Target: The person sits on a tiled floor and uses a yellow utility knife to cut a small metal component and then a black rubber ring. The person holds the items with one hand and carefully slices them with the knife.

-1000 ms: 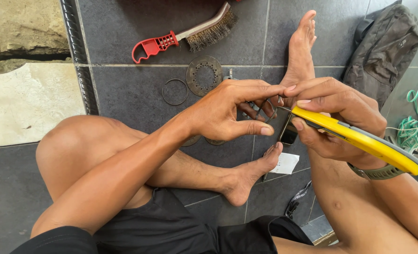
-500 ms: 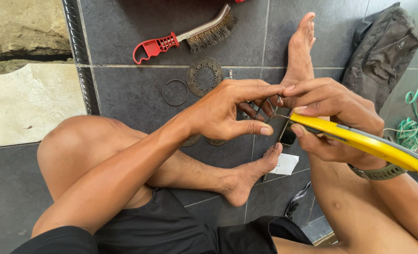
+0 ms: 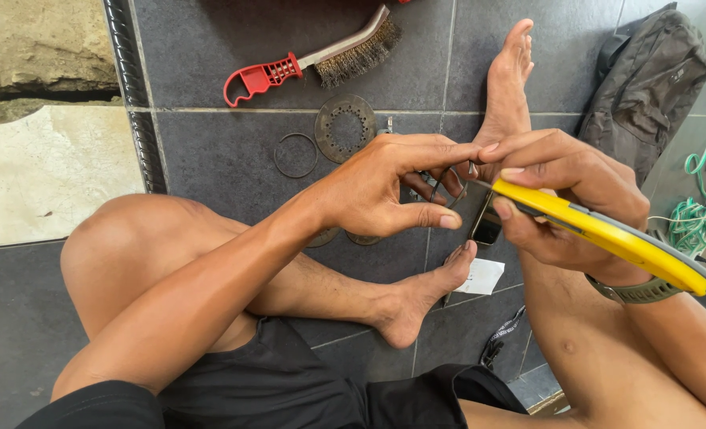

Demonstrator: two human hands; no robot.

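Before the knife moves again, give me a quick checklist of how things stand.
1. Right hand grips yellow utility knife firmly: ok.
2. Left hand pinches the small ring-like part: ok, part mostly hidden.
3. Left fingertips away from blade tip: not ok, they sit right beside it.
4. Blade contact point visible: cannot tell.
5. Bare foot clear below the work: not ok, directly underneath.

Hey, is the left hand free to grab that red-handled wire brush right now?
Probably not as is: the left hand is pinching a small part against the yellow utility knife. The wire brush lies unobstructed on the tiles beyond.
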